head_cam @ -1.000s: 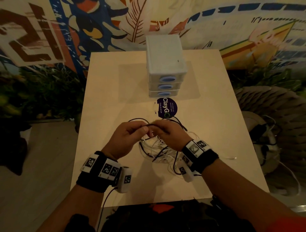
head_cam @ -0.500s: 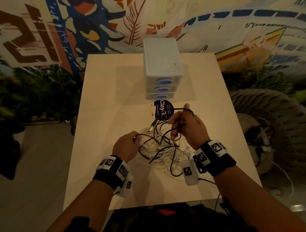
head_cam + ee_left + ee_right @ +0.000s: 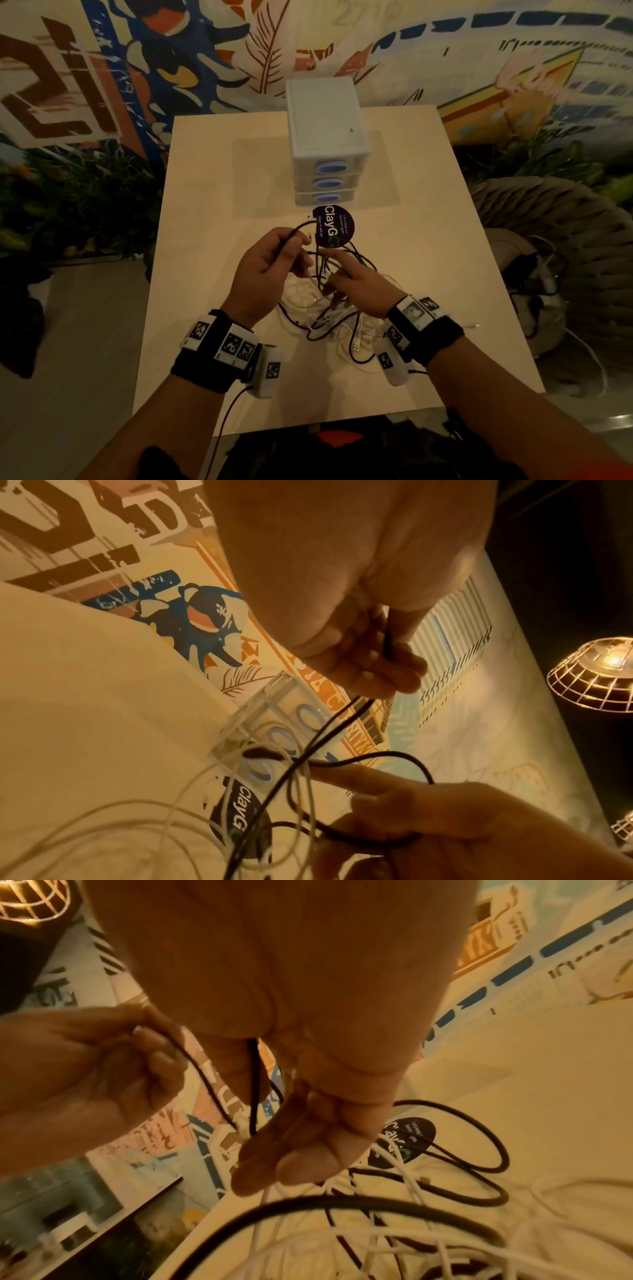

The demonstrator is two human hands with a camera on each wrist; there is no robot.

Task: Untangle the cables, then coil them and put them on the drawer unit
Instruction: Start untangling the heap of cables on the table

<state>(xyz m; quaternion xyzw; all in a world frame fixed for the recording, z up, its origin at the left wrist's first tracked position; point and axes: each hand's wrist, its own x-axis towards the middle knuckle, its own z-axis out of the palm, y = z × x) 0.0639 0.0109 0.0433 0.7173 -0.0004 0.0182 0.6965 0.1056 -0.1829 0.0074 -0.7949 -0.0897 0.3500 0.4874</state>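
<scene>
The right hand (image 3: 356, 284), which half a second ago held a black loop up near the sticker (image 3: 334, 226), is now down over the tangle (image 3: 329, 318) with forefinger out and other fingers curled round black cable (image 3: 253, 1085). The left hand (image 3: 270, 263) has risen and pinches a black strand (image 3: 387, 645). Untangling is barely begun; the cables lie mid-table, the drawer unit (image 3: 325, 137) top bare
</scene>
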